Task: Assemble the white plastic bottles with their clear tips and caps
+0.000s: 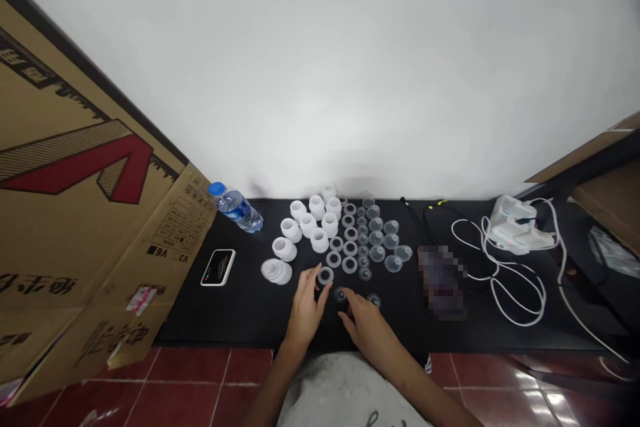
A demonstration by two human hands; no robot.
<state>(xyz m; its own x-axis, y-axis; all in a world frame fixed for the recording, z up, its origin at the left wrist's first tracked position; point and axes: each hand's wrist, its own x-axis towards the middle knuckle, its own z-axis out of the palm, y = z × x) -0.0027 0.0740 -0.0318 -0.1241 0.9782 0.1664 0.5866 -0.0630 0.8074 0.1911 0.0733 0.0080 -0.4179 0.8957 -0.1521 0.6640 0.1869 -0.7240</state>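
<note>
Frosted white cups (316, 207) stand upright on the black table (240, 320), open ends up; their interiors are too shaded to read. A nested stack of white cups (276, 271) lies on its side at the left of the group, long axis near horizontal. Clear plastic cups (377, 253) occupy the right of the group, with translucent rings (349, 265) lying flat between the two sets.

Three further rings lie flat at the front of the group, each with its central axis vertical. The left hand (305, 310) is at the front ring (325, 275), its fingers (314, 278) slightly spread, with the fingertips at the ring's near edge. The right hand (367, 323) is just beside it, its fingers (349, 299) loosely together, with the tips at a second ring (341, 294). A pinch on either ring cannot be confirmed. The third ring (373, 301) lies near the right hand, apart from the fingers.
</note>
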